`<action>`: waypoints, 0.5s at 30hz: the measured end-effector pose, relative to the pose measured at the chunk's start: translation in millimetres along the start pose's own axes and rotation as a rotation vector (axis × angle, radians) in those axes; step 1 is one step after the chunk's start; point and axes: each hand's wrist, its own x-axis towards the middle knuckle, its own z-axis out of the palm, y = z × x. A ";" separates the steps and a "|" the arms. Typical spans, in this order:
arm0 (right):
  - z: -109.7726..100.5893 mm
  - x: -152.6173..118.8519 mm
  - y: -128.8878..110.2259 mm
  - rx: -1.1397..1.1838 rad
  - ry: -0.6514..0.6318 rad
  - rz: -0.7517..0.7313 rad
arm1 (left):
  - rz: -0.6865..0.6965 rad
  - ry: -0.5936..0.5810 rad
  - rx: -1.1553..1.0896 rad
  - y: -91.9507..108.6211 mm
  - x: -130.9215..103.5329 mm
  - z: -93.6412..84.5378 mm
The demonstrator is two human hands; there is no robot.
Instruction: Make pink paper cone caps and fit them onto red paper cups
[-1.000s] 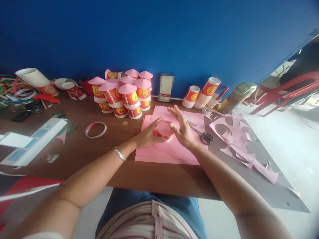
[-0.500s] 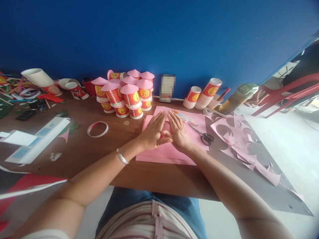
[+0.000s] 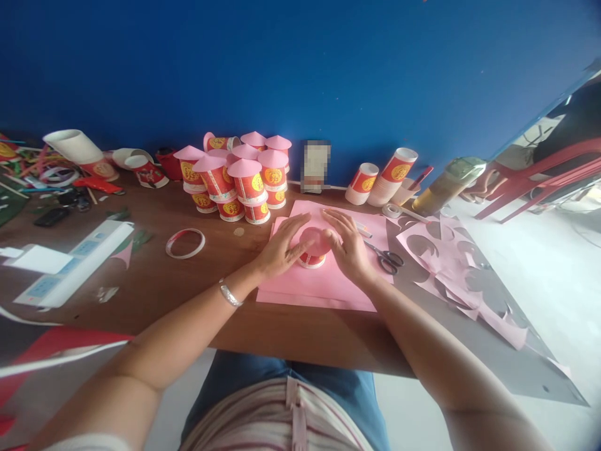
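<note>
A red cup (image 3: 312, 260) with a round pink paper top (image 3: 313, 241) stands on stacked pink sheets (image 3: 328, 291). My left hand (image 3: 285, 246) is at the left of the pink top, fingers apart and curved around it. On the other side, my right hand (image 3: 346, 243) is spread too, its thumb close to the top's right edge. Whether the fingertips touch the paper cannot be told. Black-handled scissors (image 3: 390, 260) lie right of my right hand, and pens (image 3: 364, 230) lie partly hidden behind it.
Stacked red cups with pink cone tops (image 3: 244, 178) stand at the back left. Plain red cups (image 3: 399, 172) lean at the back right, near a bottle (image 3: 448, 183). Pink paper scraps (image 3: 451, 269), a tape ring (image 3: 185, 243) and a power strip (image 3: 77, 266) lie around.
Both hands have moved apart from above the cup, the left one to the left, the right one to the right. The pink top and the cup's front now show between them.
</note>
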 end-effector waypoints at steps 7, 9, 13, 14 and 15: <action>5.1 -5.5 6.5 -0.094 -0.008 -0.066 | 0.182 0.070 0.164 -0.7 2.2 -4.0; 7.9 -7.5 7.5 -0.128 -0.009 -0.115 | 0.204 0.061 0.199 -1.9 2.1 -3.9; 9.0 -8.0 6.4 -0.155 0.006 -0.163 | 0.234 0.049 0.224 -5.8 1.9 -4.6; 9.0 -7.9 6.0 -0.159 0.008 -0.164 | 0.239 0.051 0.225 -6.6 2.0 -4.8; 9.0 -7.8 5.6 -0.161 0.007 -0.161 | 0.244 0.053 0.227 -7.0 2.1 -5.0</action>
